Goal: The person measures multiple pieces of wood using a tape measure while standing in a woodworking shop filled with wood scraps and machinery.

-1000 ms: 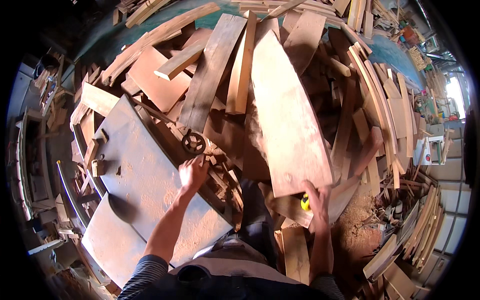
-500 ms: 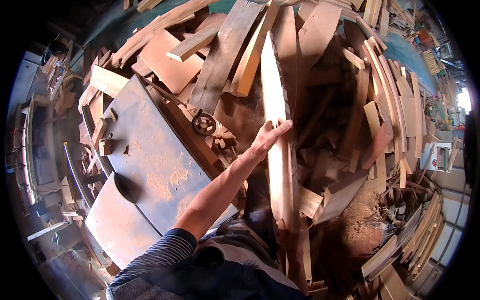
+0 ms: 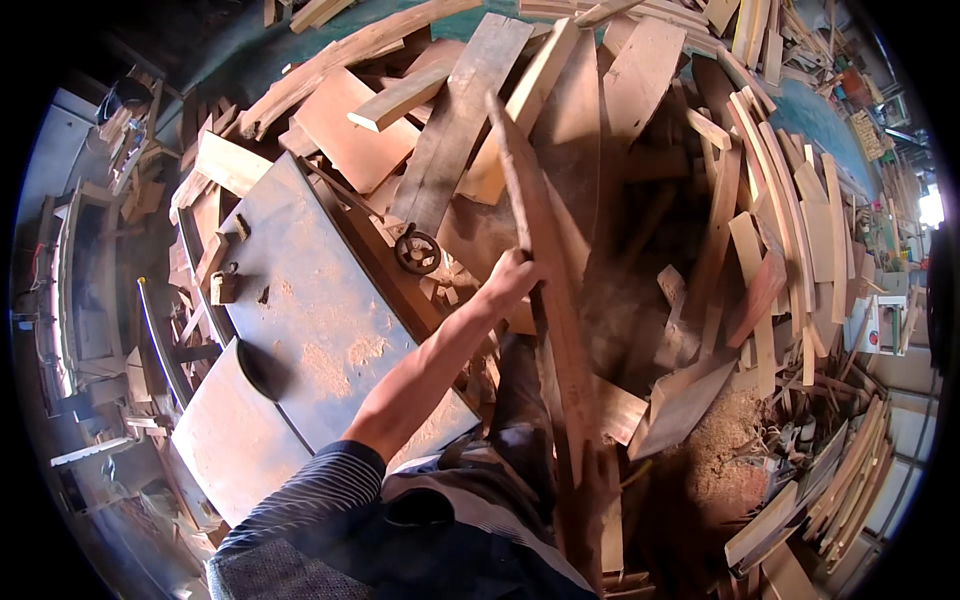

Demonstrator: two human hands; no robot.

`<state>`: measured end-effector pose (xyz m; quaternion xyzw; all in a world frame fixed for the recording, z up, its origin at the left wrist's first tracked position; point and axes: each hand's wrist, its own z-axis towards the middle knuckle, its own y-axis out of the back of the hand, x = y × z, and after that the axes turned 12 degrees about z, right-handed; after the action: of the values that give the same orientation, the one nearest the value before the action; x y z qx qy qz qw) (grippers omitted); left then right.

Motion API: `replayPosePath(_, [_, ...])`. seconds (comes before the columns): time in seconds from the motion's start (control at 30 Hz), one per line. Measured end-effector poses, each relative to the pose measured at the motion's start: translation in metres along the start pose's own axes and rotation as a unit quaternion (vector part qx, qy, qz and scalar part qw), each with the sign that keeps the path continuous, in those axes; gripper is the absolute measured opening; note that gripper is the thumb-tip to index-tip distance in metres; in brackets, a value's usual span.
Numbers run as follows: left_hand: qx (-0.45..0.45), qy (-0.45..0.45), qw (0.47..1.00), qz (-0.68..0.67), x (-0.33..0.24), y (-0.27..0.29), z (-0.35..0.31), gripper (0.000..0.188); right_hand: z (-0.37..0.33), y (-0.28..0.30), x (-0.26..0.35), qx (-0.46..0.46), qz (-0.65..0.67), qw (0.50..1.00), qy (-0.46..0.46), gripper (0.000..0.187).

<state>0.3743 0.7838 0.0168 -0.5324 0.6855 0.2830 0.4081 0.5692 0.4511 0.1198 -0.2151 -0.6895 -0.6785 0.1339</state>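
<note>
Since the earlier frames, the big wooden board (image 3: 545, 290) has been tipped up from lying flat until it stands on its thin edge, and the left hand (image 3: 510, 282) has moved off the grey machine table (image 3: 320, 330) and onto the board.

In the head view, the board stands between the person's legs and runs up toward the pile of wood scraps (image 3: 640, 120). The left hand wraps its fingers around the board's left edge, about halfway up. The right hand is hidden, so its grip cannot be told.

To do this well, the person should probably keep the board from tipping sideways, hold it firmly, and steer its top end clear of the small black handwheel (image 3: 417, 252) and the loose planks nearby.
</note>
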Motion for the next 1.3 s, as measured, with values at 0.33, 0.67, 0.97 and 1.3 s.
replayPosePath(0.33, [0.122, -0.009, 0.892, -0.436, 0.047, -0.026, -0.111, 0.043, -0.060, 0.096, -0.088, -0.252, 0.370, 0.840, -0.306, 0.052])
replayPosePath(0.67, [0.158, -0.059, 0.863, -0.475, 0.040, 0.003, -0.139, 0.069, -0.014, 0.105, -0.054, -0.165, 0.593, 0.727, -0.304, 0.060])
replayPosePath(0.97, [0.117, -0.080, 0.846, -0.514, 0.054, 0.021, -0.134, 0.068, 0.024, 0.085, -0.038, -0.107, 0.496, 0.802, -0.316, 0.049])
replayPosePath(1.3, [-0.123, -0.019, 0.893, -0.433, 0.058, 0.043, -0.121, 0.049, 0.053, -0.027, -0.123, 0.150, 0.503, 0.800, -0.291, 0.036])
